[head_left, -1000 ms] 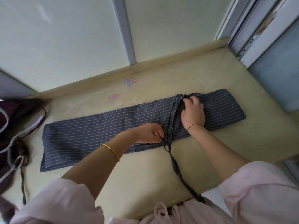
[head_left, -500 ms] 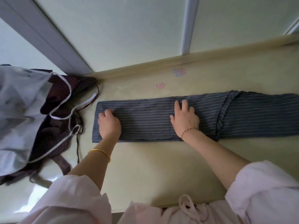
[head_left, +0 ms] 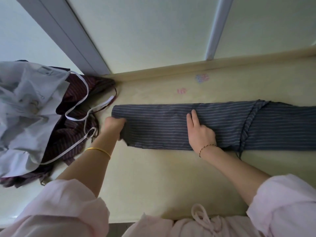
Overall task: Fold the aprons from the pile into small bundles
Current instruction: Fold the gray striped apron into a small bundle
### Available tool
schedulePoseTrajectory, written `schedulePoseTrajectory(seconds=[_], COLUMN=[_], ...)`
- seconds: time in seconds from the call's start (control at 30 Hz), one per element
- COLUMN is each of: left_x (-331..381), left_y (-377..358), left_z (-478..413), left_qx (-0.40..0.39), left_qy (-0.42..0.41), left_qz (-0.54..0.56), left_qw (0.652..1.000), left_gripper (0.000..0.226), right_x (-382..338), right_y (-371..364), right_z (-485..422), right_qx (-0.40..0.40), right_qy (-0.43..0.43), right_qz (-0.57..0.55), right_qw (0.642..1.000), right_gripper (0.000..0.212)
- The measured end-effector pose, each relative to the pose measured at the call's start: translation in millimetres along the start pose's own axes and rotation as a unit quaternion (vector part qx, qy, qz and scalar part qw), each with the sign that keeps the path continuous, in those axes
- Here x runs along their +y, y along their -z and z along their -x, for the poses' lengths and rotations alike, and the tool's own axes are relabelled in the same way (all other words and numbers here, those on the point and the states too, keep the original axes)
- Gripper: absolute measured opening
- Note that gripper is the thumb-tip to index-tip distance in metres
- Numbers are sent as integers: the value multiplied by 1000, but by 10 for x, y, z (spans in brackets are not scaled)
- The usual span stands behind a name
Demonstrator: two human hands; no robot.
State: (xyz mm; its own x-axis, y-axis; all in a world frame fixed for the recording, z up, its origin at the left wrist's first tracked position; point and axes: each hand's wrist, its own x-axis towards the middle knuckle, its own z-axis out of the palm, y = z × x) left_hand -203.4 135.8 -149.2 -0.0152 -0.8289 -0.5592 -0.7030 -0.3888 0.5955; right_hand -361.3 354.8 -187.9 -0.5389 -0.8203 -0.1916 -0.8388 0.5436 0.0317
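A dark blue apron with thin white stripes (head_left: 162,127) lies folded into a long band across the pale yellow counter (head_left: 162,177), its strap wound around it toward the right. My left hand (head_left: 113,124) grips the band's left end, and the near corner is lifted off the counter. My right hand (head_left: 199,132) presses flat on the middle of the band with straight fingers. A pile of aprons (head_left: 34,108), one light grey and one maroon striped with white ties, sits at the left.
A wall with grey vertical frames (head_left: 213,28) rises behind the counter's raised back lip (head_left: 171,69). Two small coloured marks (head_left: 201,77) show on the counter behind the apron. The counter's front edge runs just before my pink sleeves.
Both hands left the strap and moved left along the band. My left hand, flat on the left end half a second ago, now grips and lifts it. The view shifted left.
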Motion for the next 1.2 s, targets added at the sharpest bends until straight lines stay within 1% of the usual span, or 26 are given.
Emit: schedulePoseTrajectory(seconds=[0.03,0.1,0.13,0.17,0.2,0.23,0.27,0.3,0.33,0.37,0.4,0.47,0.5,0.53,0.6,0.63,0.67,0.73,0.8,0.83,0.9,1.03,1.07,1.13,1.2], left_x=[111,383,537,682,815,922,1022,1110,1180,1236,1286,1352,1380,1410,1431,1412,1365,1252,1184,1170,1163,1033,1001,997,1022], left_y=[-40,-228,-368,-536,-713,-888,-1083,-1289,-1453,-1612,-1765,-1981,-2074,-2134,-2235,-2265,-2274,-2296,-2293,-2278,-2230,-2034,-1939,-1658,-1339], left_z=[74,299,466,649,843,1013,1205,1388,1564,1744,1917,2151,2194,2162,1889,1694,1515,1236,1103,1075,1048,898,827,633,434], left_qx=[-29,-84,-119,-155,-186,-217,-252,-284,-309,-333,-368,-460,-482,-457,-309,-248,-220,-222,-234,-237,-249,-293,-298,-280,-240], left_qy=[9,-23,-48,-76,-106,-134,-157,-178,-201,-227,-251,-280,-308,-360,-481,-494,-475,-428,-434,-443,-444,-447,-450,-433,-389], left_qz=[65,141,160,166,167,162,152,133,105,70,38,10,-14,-64,-219,-298,-364,-429,-431,-422,-424,-487,-494,-533,-607], left_qw=[997,986,979,971,962,953,943,933,924,912,894,842,820,811,791,778,771,764,756,754,749,690,681,671,650], left_gripper=[32,21,18,19,21,23,23,24,25,26,26,25,28,32,40,45,49,52,43,37,31,26,27,28,27], right_x=[23,103,161,233,298,349,421,501,553,618,719,955,1124,1297,1593,1699,1771,1852,1867,1869,1858,1710,1628,1384,1072], right_y=[-4,-3,22,99,164,243,318,390,423,462,487,441,388,310,152,76,9,-67,-90,-102,-107,-45,-17,29,85], right_z=[-18,-66,-83,-65,-31,36,139,256,353,444,511,515,524,537,608,649,682,713,686,667,645,568,517,379,250], right_qx=[-1,-14,-36,-55,-69,-81,-94,-101,-97,-69,-10,145,204,234,221,200,179,163,162,159,161,160,152,114,47], right_qy=[0,1,-5,-20,-40,-59,-71,-66,-62,-78,-130,-302,-382,-440,-505,-521,-527,-520,-524,-532,-544,-527,-514,-476,-422], right_qz=[-13,-87,-164,-286,-429,-566,-665,-726,-759,-785,-808,-804,-776,-740,-686,-677,-677,-688,-681,-670,-641,-606,-610,-642,-691], right_qw=[1000,996,986,957,900,819,738,677,641,610,575,491,458,452,475,480,481,480,485,493,517,574,583,591,585], right_gripper=[63,66,65,64,64,63,63,63,61,56,48,32,29,29,33,33,33,31,31,32,33,33,33,30,23])
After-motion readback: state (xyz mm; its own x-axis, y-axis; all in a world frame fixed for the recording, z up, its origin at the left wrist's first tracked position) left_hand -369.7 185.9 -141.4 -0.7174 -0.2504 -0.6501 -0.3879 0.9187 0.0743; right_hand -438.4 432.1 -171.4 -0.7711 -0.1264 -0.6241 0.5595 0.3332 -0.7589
